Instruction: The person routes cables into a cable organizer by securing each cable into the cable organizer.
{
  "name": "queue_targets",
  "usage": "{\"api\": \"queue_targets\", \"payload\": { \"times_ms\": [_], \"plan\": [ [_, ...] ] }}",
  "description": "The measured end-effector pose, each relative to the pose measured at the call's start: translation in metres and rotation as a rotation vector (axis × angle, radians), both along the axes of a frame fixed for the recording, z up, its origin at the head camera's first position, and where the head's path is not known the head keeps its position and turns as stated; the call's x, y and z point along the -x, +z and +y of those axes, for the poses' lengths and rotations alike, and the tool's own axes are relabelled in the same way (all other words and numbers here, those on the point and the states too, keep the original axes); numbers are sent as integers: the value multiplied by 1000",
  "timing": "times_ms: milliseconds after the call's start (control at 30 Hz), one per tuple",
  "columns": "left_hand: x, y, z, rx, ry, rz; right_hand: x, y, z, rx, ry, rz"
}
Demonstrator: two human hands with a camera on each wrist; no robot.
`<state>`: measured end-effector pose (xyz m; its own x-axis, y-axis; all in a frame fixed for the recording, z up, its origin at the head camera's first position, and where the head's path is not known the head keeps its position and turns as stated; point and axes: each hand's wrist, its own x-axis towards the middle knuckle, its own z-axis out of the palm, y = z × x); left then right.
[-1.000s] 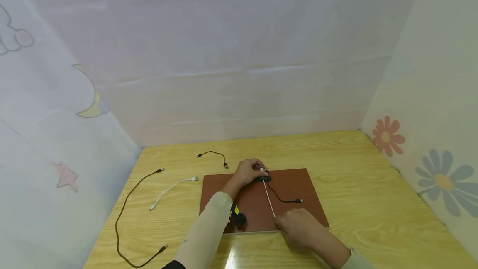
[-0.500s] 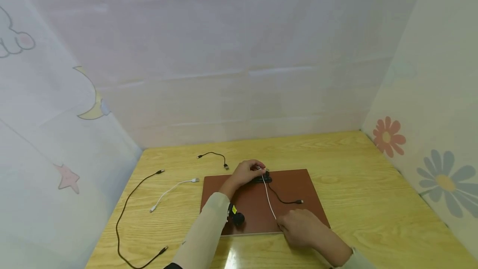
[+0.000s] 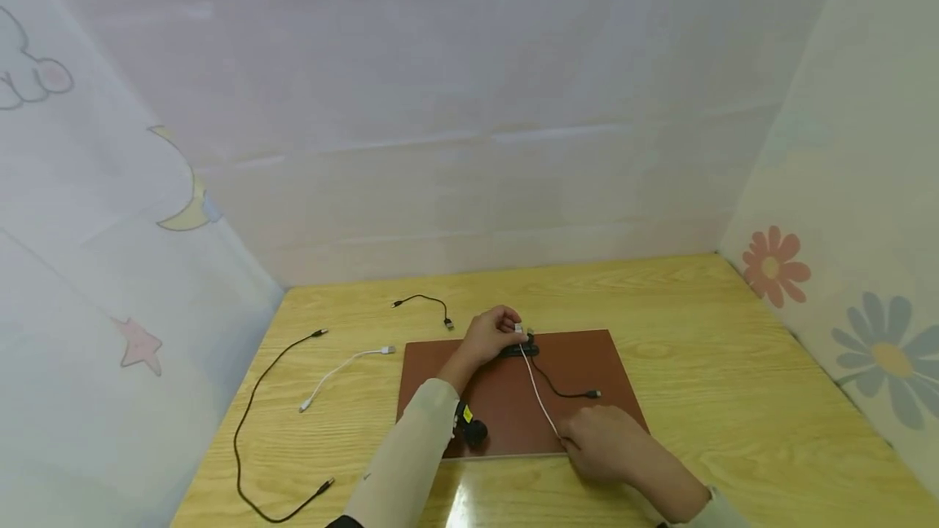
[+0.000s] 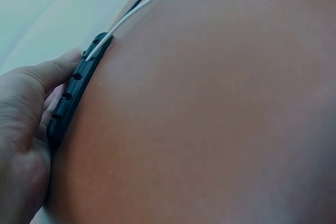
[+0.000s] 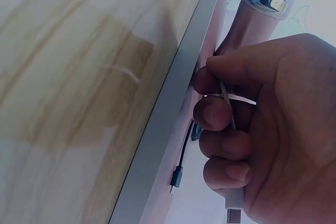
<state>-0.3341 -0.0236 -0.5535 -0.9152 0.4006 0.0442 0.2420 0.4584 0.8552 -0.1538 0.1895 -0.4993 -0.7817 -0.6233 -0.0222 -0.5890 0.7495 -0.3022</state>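
Observation:
A black slotted cable holder (image 4: 73,90) lies near the far edge of a brown mat (image 3: 506,422). My left hand (image 3: 487,338) is at the holder's far side, thumb and fingers pinching a white USB cable (image 3: 541,400) near its white plug (image 3: 518,327). In the left wrist view that cable runs over one slot, beside a black cable. At the mat's near edge my right hand (image 3: 605,440) curls round the cable's other stretch. A white USB plug (image 5: 234,201) sticks out below its curled fingers. The left fingertips are partly hidden behind the holder.
A short black cable (image 3: 565,393) trails from the holder across the mat. On the wooden table to the left lie a long black cable (image 3: 238,438), a short white cable (image 3: 341,368) and a small black cable (image 3: 425,297). A printed cloth wall (image 3: 477,186) stands behind.
My right hand has shifted a little to the right with the white cable. The cable, straight before, now bows slightly. The left hand stays at the holder.

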Motion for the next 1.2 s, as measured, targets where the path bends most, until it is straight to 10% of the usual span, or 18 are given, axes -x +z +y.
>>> {"api": "queue_targets", "payload": {
  "times_ms": [1200],
  "plan": [
    [-3, -4, 4, 135, 10, 72, 0, 2, 24, 7, -62, -16]
  ]
}}
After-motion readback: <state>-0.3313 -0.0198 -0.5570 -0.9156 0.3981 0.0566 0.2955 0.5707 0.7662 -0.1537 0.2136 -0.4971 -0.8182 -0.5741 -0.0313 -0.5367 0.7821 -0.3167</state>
